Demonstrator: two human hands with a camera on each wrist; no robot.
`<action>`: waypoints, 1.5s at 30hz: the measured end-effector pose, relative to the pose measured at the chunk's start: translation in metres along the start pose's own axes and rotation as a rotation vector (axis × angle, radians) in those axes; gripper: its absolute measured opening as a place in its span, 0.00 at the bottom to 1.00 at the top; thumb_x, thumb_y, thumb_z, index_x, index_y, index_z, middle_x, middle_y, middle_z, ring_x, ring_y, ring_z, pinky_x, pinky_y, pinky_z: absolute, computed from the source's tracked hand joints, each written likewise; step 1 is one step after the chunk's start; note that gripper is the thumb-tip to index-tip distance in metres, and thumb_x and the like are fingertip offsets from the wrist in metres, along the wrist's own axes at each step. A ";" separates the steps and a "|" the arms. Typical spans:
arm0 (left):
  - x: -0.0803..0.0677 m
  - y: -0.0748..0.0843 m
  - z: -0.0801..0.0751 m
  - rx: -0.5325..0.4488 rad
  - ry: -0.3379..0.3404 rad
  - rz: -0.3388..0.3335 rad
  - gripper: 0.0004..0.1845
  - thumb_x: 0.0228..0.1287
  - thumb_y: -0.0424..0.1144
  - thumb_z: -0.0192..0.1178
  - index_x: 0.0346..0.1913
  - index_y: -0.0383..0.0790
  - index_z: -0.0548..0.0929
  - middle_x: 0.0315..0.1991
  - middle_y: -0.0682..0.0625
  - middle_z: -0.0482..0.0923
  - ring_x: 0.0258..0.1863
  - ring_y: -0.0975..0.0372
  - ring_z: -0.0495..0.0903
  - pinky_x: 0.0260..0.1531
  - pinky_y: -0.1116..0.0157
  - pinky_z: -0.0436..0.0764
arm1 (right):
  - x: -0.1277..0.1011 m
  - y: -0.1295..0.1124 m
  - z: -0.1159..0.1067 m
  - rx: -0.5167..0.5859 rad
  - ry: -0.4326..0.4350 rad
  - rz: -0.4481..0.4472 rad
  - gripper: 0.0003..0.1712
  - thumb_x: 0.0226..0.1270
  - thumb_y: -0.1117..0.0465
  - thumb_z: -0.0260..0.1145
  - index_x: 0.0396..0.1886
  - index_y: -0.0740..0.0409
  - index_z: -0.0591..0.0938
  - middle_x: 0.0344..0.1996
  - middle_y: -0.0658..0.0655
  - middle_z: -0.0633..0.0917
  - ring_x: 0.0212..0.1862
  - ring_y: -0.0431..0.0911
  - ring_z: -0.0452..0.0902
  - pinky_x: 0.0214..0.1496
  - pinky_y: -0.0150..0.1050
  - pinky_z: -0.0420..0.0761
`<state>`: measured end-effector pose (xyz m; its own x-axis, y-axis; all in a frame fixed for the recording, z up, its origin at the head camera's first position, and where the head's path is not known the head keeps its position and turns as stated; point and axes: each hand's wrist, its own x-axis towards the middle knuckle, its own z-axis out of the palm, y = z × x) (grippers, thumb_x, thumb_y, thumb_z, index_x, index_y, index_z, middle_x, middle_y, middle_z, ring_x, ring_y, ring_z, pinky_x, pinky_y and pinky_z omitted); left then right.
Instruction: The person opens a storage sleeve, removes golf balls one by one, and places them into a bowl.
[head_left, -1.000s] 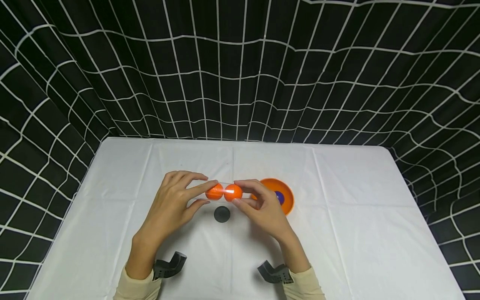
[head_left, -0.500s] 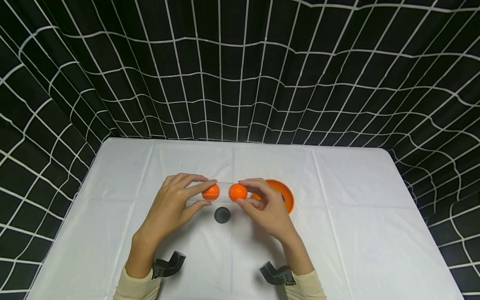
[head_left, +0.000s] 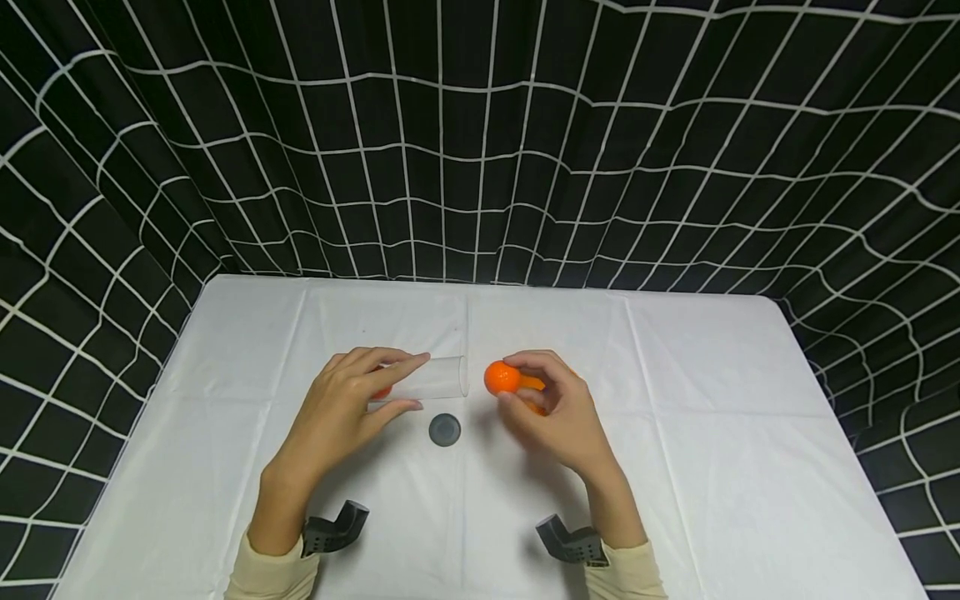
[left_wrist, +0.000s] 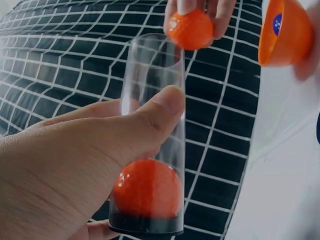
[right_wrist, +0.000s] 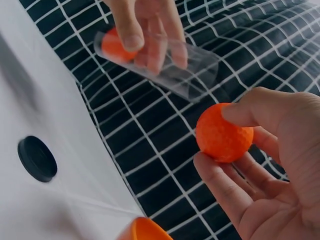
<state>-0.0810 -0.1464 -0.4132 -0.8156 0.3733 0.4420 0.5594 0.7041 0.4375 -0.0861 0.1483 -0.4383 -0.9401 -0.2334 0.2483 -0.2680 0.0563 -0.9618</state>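
Observation:
My left hand [head_left: 347,408] grips a clear plastic tube [left_wrist: 145,75] lying sideways in the head view, its uncapped mouth facing right. One orange ball [left_wrist: 147,190] sits inside, against the black-capped end. Just right of the mouth, my right hand [head_left: 553,408] pinches another orange ball [right_wrist: 224,132] between thumb and fingers, apart from the tube. Partly hidden behind that hand is an orange bowl [left_wrist: 289,35] with a blue spot or item inside. A round black cap [head_left: 445,430] lies on the table below the tube.
The table has a creased white cloth [head_left: 750,483]. Black curtains with a white grid [head_left: 480,150] stand behind it and along both sides. A dark camera mount sits on each wrist, such as the left mount [head_left: 336,528].
My right hand has moved right, drawing one orange ball out of the tube. The other ball has slid left toward the capped end. The bowl is now more covered by my hand.

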 end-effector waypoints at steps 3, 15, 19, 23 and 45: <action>0.000 0.000 0.000 0.002 -0.004 -0.004 0.31 0.60 0.49 0.78 0.67 0.60 0.85 0.56 0.56 0.87 0.40 0.64 0.82 0.59 0.52 0.79 | 0.000 -0.001 -0.005 -0.032 0.010 0.035 0.24 0.62 0.77 0.73 0.59 0.65 0.82 0.56 0.57 0.82 0.51 0.40 0.88 0.55 0.34 0.89; -0.001 -0.001 -0.001 0.013 -0.009 -0.013 0.30 0.61 0.47 0.78 0.67 0.60 0.85 0.57 0.56 0.87 0.44 0.62 0.83 0.61 0.52 0.79 | -0.002 0.001 -0.021 -0.214 0.068 0.031 0.23 0.62 0.73 0.75 0.57 0.60 0.83 0.56 0.57 0.82 0.57 0.36 0.82 0.59 0.28 0.85; 0.000 -0.001 -0.001 0.012 -0.008 -0.007 0.29 0.61 0.47 0.78 0.67 0.60 0.85 0.57 0.55 0.88 0.44 0.62 0.84 0.62 0.52 0.79 | -0.002 0.003 -0.023 -0.251 0.077 0.022 0.23 0.62 0.74 0.75 0.57 0.60 0.83 0.56 0.56 0.82 0.56 0.37 0.83 0.59 0.28 0.86; 0.001 -0.001 -0.001 0.012 -0.013 -0.007 0.29 0.62 0.47 0.78 0.67 0.60 0.85 0.57 0.55 0.88 0.43 0.63 0.83 0.62 0.52 0.79 | -0.001 0.005 -0.025 -0.289 0.079 0.015 0.23 0.62 0.75 0.75 0.56 0.61 0.83 0.55 0.58 0.82 0.56 0.42 0.84 0.58 0.28 0.86; 0.000 0.001 -0.002 0.000 -0.031 -0.032 0.29 0.62 0.46 0.77 0.67 0.61 0.84 0.57 0.55 0.87 0.47 0.61 0.82 0.62 0.51 0.78 | -0.002 0.018 -0.026 -0.505 0.022 -0.025 0.22 0.60 0.75 0.75 0.54 0.62 0.84 0.52 0.60 0.83 0.54 0.52 0.86 0.56 0.46 0.90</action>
<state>-0.0798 -0.1469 -0.4114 -0.8373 0.3688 0.4037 0.5329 0.7159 0.4512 -0.0943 0.1755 -0.4529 -0.9350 -0.2206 0.2776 -0.3534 0.5150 -0.7809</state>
